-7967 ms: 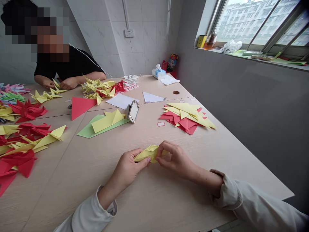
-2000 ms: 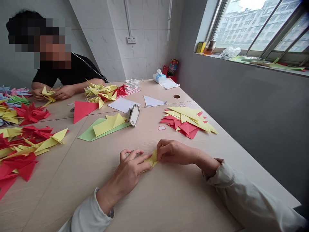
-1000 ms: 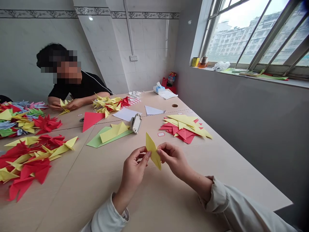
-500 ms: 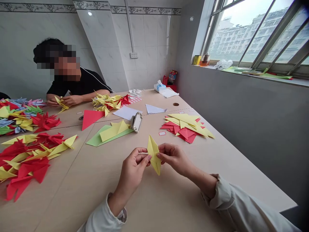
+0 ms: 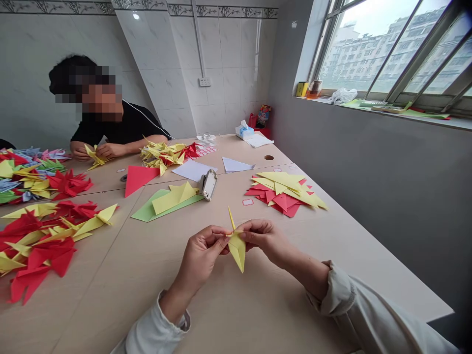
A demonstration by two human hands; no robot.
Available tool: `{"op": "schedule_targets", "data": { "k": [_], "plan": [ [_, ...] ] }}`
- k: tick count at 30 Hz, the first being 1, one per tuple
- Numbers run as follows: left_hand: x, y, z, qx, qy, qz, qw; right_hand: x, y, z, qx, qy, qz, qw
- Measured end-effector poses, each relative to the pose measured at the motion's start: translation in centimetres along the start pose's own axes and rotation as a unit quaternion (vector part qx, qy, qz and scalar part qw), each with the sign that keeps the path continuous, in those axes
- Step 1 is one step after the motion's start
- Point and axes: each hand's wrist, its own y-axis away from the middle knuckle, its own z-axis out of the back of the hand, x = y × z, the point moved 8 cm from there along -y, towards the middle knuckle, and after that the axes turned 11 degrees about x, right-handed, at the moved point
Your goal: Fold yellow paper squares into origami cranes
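Between my two hands is a folded yellow origami paper (image 5: 237, 250), held above the table (image 5: 273, 305). My left hand (image 5: 206, 246) pinches its left edge between thumb and fingers. Opposite it, my right hand (image 5: 266, 241) pinches the right edge near the upper middle. A thin yellow point sticks up above my fingertips, while a wider diamond-shaped part hangs down toward me. My fingers partly hide the middle of the paper.
Beyond my right hand lies a pile of red and yellow folded papers (image 5: 287, 191). A small phone-like device (image 5: 209, 185) leans beside green and yellow sheets (image 5: 173, 200). Finished-looking paper cranes (image 5: 47, 241) heap at left. Across the table, a person (image 5: 110, 123) holds yellow folded paper.
The paper's upper part, a broad diamond half before, now shows as a narrow upright point. My fingertips have come slightly closer together around the paper's middle.
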Motion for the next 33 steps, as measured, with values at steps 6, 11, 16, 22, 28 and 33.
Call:
{"op": "schedule_targets", "data": {
  "k": [6, 11, 16, 22, 28, 33],
  "plan": [
    [-1.0, 0.4, -0.2, 0.014, -0.052, -0.054, 0.997, 1.8, 0.4, -0.2, 0.033, 0.097, 0.066, 0.993],
    [-1.4, 0.8, -0.2, -0.001, -0.067, -0.067, 0.996, 3.3, 1.1, -0.9, 0.018, 0.232, 0.126, 0.964],
    [-1.1, 0.5, 0.0, -0.021, -0.055, -0.05, 0.997, 3.2, 1.1, -1.4, 0.025, 0.259, 0.124, 0.958],
    [-1.0, 0.5, 1.0, -0.074, -0.055, -0.048, 0.995, 2.2, 0.9, -0.7, -0.032, 0.183, 0.054, 0.981],
    [-0.5, 0.4, 0.8, -0.065, -0.049, -0.05, 0.995, 0.9, 0.7, 0.2, -0.07, 0.163, 0.01, 0.984],
    [0.1, 0.1, 0.6, -0.055, -0.008, -0.026, 0.998, 0.9, 0.7, 0.4, -0.078, 0.15, 0.027, 0.985]
  ]
}}
